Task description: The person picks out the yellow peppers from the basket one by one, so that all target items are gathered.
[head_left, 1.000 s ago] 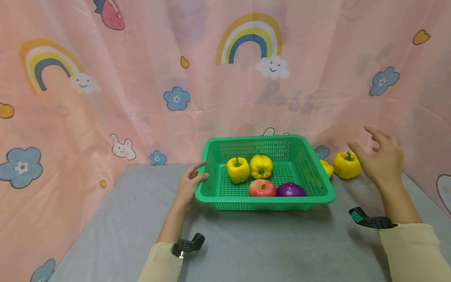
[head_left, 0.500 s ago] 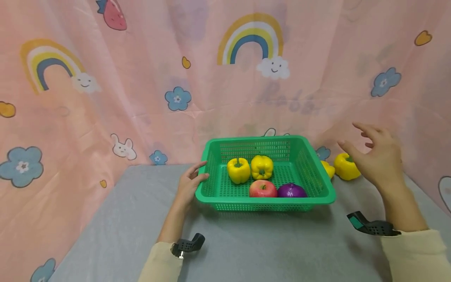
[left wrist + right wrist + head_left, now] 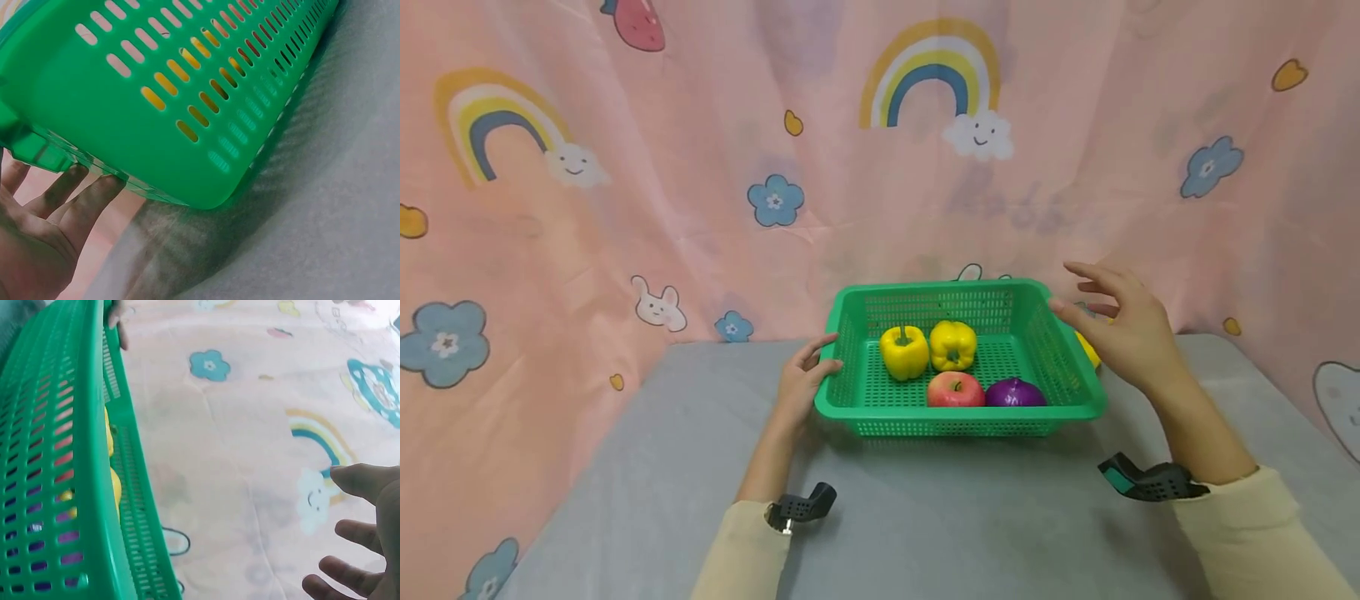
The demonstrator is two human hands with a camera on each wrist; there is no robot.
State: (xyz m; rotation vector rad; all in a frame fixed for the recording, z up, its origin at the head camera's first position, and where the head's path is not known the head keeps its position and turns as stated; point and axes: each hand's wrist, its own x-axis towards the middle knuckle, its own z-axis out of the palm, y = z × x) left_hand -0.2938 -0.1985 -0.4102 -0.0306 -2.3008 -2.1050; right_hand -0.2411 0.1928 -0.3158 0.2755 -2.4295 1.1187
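Observation:
A green plastic basket [image 3: 959, 413] stands on the table, holding two yellow bell peppers [image 3: 904, 353], [image 3: 953, 347], a red apple [image 3: 956, 390] and a purple onion-like vegetable [image 3: 1015, 392]. My left hand [image 3: 800, 387] holds the basket's left rim; the left wrist view has its fingers [image 3: 94, 203] against the outer end wall. Beside the right rim, my right hand [image 3: 1123, 329] hovers with fingers spread and nothing in them. Just behind it, part of a yellow object [image 3: 1087, 351] shows outside the basket; the hand and basket hide the rest.
A grey cloth covers the table [image 3: 955, 517]. Close behind it hangs a pink curtain [image 3: 865, 217] printed with rainbows and flowers. Each wrist wears a black camera mount [image 3: 805, 504].
My right hand has moved left to the basket's right rim, fingers still apart. The yellow pepper at the far right is no longer visible. My left hand has stayed on the rim.

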